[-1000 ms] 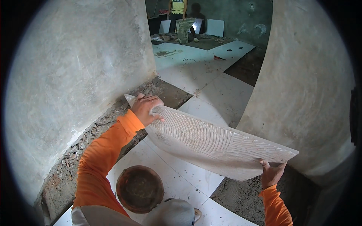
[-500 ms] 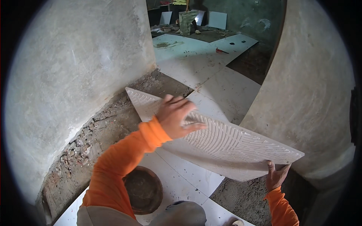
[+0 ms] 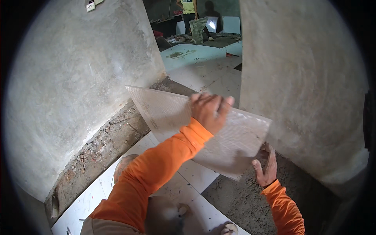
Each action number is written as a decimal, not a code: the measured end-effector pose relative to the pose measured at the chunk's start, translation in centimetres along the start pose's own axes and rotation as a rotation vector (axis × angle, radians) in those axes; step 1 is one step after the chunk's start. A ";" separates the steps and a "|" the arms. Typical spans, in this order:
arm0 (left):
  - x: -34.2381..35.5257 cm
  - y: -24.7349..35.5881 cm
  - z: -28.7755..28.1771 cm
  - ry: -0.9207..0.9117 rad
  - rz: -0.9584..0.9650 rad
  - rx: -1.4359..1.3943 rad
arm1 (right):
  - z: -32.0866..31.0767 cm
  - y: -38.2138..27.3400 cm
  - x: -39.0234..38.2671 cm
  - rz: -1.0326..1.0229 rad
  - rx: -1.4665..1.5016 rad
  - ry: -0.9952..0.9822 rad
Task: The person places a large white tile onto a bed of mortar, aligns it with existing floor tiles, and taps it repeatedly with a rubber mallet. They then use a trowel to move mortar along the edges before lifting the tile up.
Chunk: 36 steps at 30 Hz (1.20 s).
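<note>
A large pale floor tile [image 3: 235, 137] stands tilted in front of me, its ridged back facing me. Over its upper edge my left hand [image 3: 209, 111] is closed, its fingers curled and slightly blurred. Beside the tile's right edge, my right hand [image 3: 267, 168] is open, thumb and fingers apart; whether it touches the edge I cannot tell. Rough grey mortar [image 3: 231, 196] lies below the tile. My left forearm partly hides a round brown basin [image 3: 124, 166] on the laid white tiles [image 3: 196, 178].
Grey plastered walls rise on the left [image 3: 90, 70] and right [image 3: 301, 86]. Rubble [image 3: 96, 150] lines the left wall's foot. Through the opening, a person in a yellow top [image 3: 188, 7] stands beyond more laid tiles, and a red-handled tool [image 3: 232, 55] lies there.
The tile has swung, its right corner moving up and left. My left hand has moved right onto its upper edge. My right hand has shifted left and opened. My view has tipped upward.
</note>
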<state>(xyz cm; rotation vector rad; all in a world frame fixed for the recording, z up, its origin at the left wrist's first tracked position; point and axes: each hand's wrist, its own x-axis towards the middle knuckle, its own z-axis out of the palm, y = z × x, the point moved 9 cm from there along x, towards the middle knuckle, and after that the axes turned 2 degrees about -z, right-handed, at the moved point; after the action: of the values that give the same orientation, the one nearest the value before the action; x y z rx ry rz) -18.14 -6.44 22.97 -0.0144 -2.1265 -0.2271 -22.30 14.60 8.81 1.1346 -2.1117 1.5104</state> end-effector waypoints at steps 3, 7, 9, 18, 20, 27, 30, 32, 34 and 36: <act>0.3 -0.7 0.8 0.041 -0.013 0.081 | -5.6 9.4 -5.9 0.272 -0.121 0.055; 0.5 -1.0 5.9 0.148 0.090 0.059 | -19.1 23.2 -22.7 0.785 -0.332 0.335; -1.2 -2.6 8.7 0.269 0.503 0.588 | -25.4 21.5 -29.6 0.877 -0.548 0.440; -1.5 -8.6 3.2 0.279 -0.590 -0.087 | -40.6 15.0 -50.6 1.230 -1.425 0.517; -0.5 -8.8 2.3 0.075 -0.146 0.087 | -43.0 12.2 -56.2 1.433 -1.374 0.596; -0.2 -6.9 0.9 0.061 0.365 0.685 | -43.1 8.3 -66.0 1.597 -1.612 0.336; -0.2 -8.6 0.1 0.192 0.204 0.439 | -41.6 10.6 -63.6 1.570 -1.687 0.309; -0.2 -10.1 0.1 0.250 0.093 0.238 | -42.0 11.7 -62.3 1.534 -1.724 0.316; -0.6 -10.4 1.8 0.257 -0.128 0.015 | -43.7 12.4 -60.3 1.362 -1.712 0.334; 0.2 -11.8 1.5 0.284 -0.289 -0.142 | -43.4 13.6 -58.5 1.443 -1.681 0.388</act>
<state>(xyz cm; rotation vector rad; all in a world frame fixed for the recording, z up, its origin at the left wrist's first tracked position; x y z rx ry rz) -20.71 -17.78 20.45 0.2305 -1.8202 -0.5192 -3.31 79.99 -20.48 -1.2715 -2.5329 -0.3428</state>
